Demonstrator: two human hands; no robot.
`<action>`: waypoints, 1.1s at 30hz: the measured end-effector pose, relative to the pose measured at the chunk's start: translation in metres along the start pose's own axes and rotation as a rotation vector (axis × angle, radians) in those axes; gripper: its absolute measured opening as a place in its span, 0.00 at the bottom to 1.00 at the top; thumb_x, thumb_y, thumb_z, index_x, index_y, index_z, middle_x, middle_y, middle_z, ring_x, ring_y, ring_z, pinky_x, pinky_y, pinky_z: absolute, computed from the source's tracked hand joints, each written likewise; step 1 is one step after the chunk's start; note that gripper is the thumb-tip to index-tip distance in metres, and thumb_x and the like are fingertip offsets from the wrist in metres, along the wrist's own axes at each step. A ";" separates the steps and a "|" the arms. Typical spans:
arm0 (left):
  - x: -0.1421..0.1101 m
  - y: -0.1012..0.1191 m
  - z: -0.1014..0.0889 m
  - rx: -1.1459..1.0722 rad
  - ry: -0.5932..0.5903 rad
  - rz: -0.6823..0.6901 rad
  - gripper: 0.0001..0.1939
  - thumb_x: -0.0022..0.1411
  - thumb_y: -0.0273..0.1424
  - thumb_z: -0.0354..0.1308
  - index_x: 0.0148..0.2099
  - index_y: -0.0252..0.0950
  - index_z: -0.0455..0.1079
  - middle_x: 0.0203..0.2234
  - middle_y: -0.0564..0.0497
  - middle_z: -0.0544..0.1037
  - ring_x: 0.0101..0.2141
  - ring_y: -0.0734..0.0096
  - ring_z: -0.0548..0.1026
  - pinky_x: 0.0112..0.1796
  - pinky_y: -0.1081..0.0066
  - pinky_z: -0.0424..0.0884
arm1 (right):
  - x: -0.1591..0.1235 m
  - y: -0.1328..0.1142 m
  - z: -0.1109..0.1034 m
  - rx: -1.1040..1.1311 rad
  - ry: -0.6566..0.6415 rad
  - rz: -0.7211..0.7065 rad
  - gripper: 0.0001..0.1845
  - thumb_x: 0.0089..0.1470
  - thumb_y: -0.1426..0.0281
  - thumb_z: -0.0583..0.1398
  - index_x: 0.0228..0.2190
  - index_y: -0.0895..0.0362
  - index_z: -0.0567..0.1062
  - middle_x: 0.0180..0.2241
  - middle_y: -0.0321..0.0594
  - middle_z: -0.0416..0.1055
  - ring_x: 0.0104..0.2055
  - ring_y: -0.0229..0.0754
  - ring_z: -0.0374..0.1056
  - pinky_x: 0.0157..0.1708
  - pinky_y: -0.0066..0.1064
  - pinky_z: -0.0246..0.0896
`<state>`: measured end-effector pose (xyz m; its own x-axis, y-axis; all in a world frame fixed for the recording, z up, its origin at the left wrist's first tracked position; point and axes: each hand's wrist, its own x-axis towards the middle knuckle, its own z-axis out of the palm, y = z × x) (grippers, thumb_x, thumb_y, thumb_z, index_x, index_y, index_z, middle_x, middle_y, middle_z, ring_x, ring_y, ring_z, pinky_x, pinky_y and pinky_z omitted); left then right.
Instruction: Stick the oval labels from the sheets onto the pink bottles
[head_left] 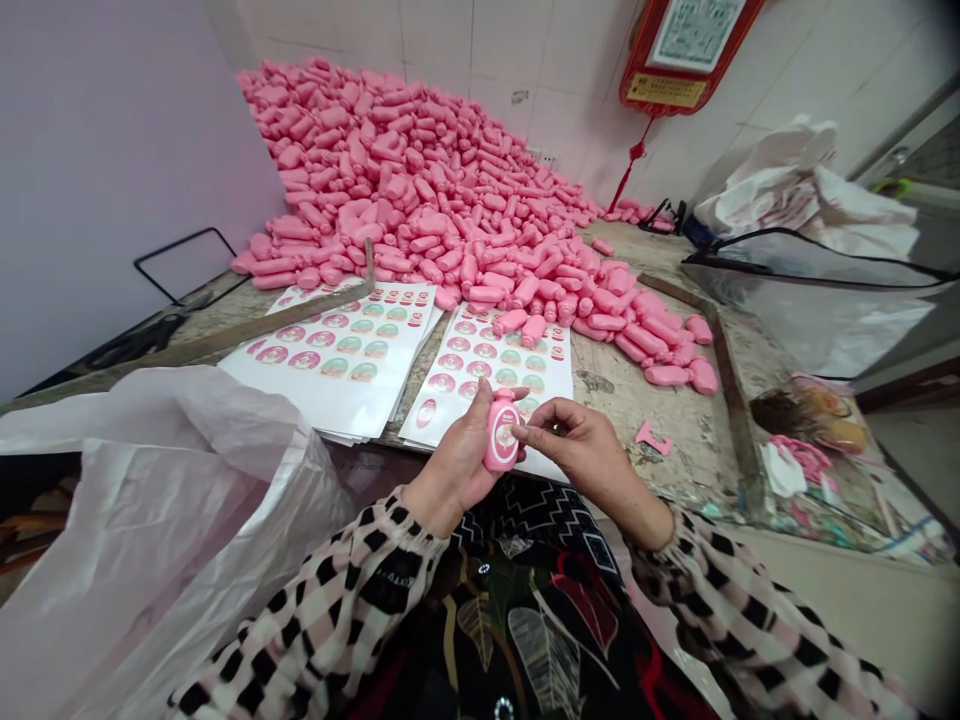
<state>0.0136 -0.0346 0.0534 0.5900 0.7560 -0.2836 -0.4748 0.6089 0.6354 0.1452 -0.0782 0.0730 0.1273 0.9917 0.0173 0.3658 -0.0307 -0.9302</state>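
My left hand (466,450) is wrapped around a small pink plastic bottle (493,458), neck up, in front of my lap. An oval pink-and-white label (507,428) sits on the bottle's front. My right hand (581,445) reaches in from the right with fingers curled and thumb and fingertips together at the label's right edge. Whether anything is between those fingertips is too small to make out. Just beyond both hands lies a sticker sheet (457,385) with rows of pink and green oval labels. Another stack of sticker sheets (352,395) lies to its left.
A large heap of pink bottles (405,170) fills the back of the worktable against the wall. Wooden strips edge the table. A white plastic sack (187,500) hangs open at left. A pink scrap (654,438) lies right of my hands, with bags (802,190) at far right.
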 end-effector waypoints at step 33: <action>-0.017 -0.035 0.011 0.588 -0.403 -0.199 0.56 0.42 0.20 0.64 0.64 0.48 0.32 0.30 0.54 0.69 0.26 0.77 0.68 0.29 0.73 0.64 | -0.047 0.014 -0.029 0.626 0.010 0.449 0.16 0.38 0.63 0.67 0.29 0.56 0.72 0.22 0.31 0.68 0.22 0.32 0.62 0.23 0.24 0.54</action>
<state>0.0271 -0.0713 0.0441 0.8762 0.4291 -0.2192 0.0271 0.4103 0.9116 0.1707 -0.1290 0.0698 0.1497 0.8994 -0.4107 -0.3122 -0.3512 -0.8827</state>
